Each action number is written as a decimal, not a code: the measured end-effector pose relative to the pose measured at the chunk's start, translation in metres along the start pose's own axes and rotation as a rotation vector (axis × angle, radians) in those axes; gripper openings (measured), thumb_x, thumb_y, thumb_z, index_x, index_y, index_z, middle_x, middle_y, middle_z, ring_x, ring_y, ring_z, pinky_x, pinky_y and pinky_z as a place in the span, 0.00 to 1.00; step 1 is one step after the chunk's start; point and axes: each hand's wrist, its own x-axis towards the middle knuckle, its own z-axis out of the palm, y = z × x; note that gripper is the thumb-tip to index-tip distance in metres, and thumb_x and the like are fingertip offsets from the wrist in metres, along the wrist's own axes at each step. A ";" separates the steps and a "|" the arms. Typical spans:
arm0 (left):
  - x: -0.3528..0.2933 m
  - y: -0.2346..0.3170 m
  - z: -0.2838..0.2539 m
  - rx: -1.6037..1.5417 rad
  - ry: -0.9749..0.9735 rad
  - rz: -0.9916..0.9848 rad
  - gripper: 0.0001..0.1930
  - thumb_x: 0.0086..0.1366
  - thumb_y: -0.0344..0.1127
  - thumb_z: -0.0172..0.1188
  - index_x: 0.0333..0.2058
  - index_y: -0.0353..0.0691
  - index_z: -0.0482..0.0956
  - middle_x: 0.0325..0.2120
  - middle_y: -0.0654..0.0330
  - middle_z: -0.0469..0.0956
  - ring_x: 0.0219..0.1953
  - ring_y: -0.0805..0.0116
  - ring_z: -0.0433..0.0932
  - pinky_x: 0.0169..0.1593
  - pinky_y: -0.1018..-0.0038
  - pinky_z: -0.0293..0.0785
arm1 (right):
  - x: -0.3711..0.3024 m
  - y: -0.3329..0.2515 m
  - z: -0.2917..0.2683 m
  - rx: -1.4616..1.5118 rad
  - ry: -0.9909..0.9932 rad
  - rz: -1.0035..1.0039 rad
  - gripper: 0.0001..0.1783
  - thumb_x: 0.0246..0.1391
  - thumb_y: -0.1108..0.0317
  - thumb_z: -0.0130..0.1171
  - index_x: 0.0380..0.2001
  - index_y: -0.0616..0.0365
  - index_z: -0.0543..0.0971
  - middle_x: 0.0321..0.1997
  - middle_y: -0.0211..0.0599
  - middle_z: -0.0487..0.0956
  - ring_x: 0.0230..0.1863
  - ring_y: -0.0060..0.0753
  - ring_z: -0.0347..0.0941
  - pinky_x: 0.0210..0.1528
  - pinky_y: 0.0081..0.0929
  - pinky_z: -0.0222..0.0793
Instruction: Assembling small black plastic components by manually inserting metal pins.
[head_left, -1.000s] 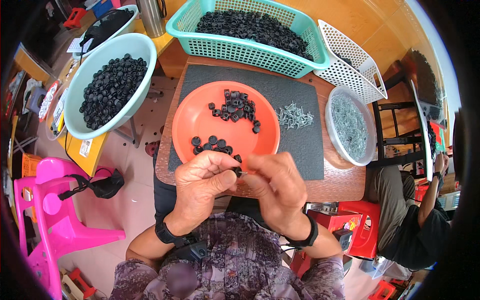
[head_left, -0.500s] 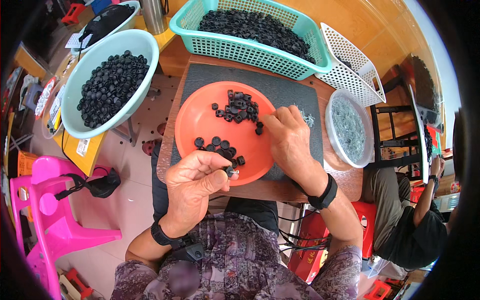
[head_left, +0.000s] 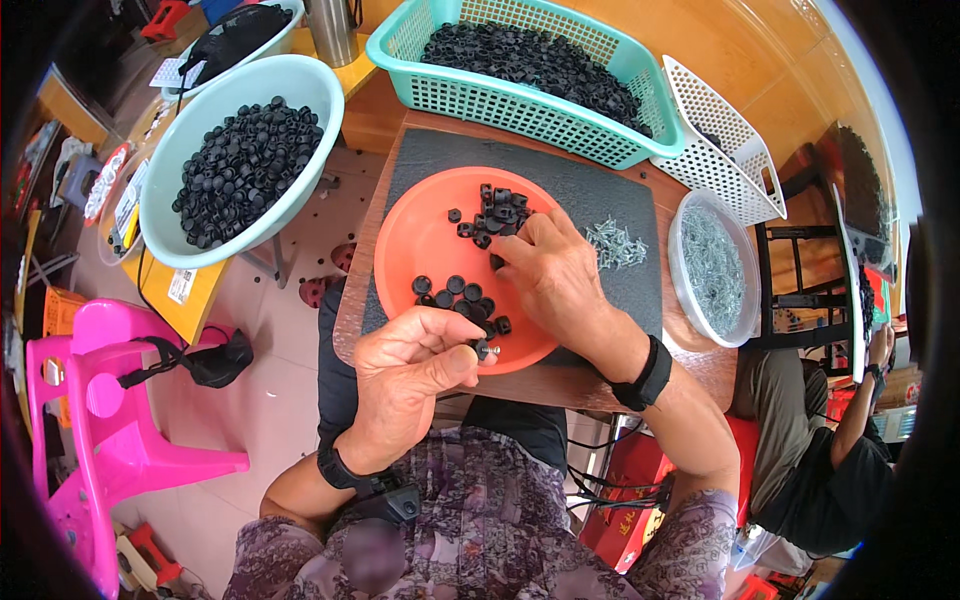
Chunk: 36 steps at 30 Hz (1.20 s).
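My left hand (head_left: 405, 362) pinches a small black plastic cap (head_left: 480, 348) with a metal screw (head_left: 493, 351) sticking out of it, just over the near rim of a round orange tray (head_left: 420, 230). Above that tray my right hand (head_left: 553, 272) is closed, with a small black plastic piece (head_left: 497, 262) at its fingertips. On the tray lie two loose groups: black plastic pieces (head_left: 503, 207) at the far side, partly behind my right fingers, and round black caps (head_left: 456, 287) close to my left hand. A heap of screws (head_left: 612, 244) rests on the dark mat (head_left: 625, 200) to the right.
A clear tub of screws (head_left: 712, 265) stands at the right. Behind the tray are a mint basket of black parts (head_left: 520, 118) and a white perforated basket (head_left: 715, 135). On the left stand a pale-blue basin of black caps (head_left: 160, 205) and a pink chair (head_left: 130, 400). Another person (head_left: 815, 480) sits right.
My right hand has shifted left over the tray, bringing the black piece with it. My left hand keeps hold of the cap and screw. The whole view has moved slightly.
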 end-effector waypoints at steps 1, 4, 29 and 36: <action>0.000 0.000 0.000 0.000 0.000 -0.001 0.11 0.56 0.30 0.62 0.35 0.29 0.73 0.26 0.52 0.78 0.26 0.70 0.77 0.31 0.78 0.74 | 0.000 -0.001 -0.001 0.000 0.000 0.001 0.07 0.36 0.78 0.54 0.23 0.59 0.77 0.23 0.40 0.68 0.29 0.41 0.65 0.30 0.34 0.63; -0.001 0.002 0.001 -0.015 0.024 -0.014 0.11 0.55 0.30 0.63 0.34 0.29 0.73 0.26 0.53 0.78 0.26 0.70 0.77 0.31 0.78 0.74 | 0.000 -0.007 -0.007 0.023 0.003 -0.009 0.07 0.35 0.78 0.56 0.24 0.59 0.77 0.23 0.39 0.68 0.29 0.41 0.65 0.30 0.35 0.63; 0.005 0.009 0.015 0.036 0.117 0.163 0.07 0.58 0.25 0.58 0.36 0.30 0.74 0.30 0.53 0.78 0.30 0.71 0.78 0.36 0.79 0.74 | -0.041 -0.077 -0.034 0.929 0.290 0.440 0.13 0.41 0.76 0.65 0.33 0.60 0.76 0.30 0.31 0.74 0.30 0.24 0.69 0.29 0.20 0.65; 0.006 -0.001 0.020 0.056 0.093 0.201 0.08 0.59 0.24 0.57 0.38 0.31 0.73 0.32 0.55 0.78 0.35 0.73 0.77 0.41 0.79 0.74 | -0.046 -0.083 -0.023 0.663 0.343 0.322 0.15 0.37 0.78 0.66 0.32 0.62 0.75 0.30 0.36 0.74 0.30 0.34 0.69 0.29 0.27 0.64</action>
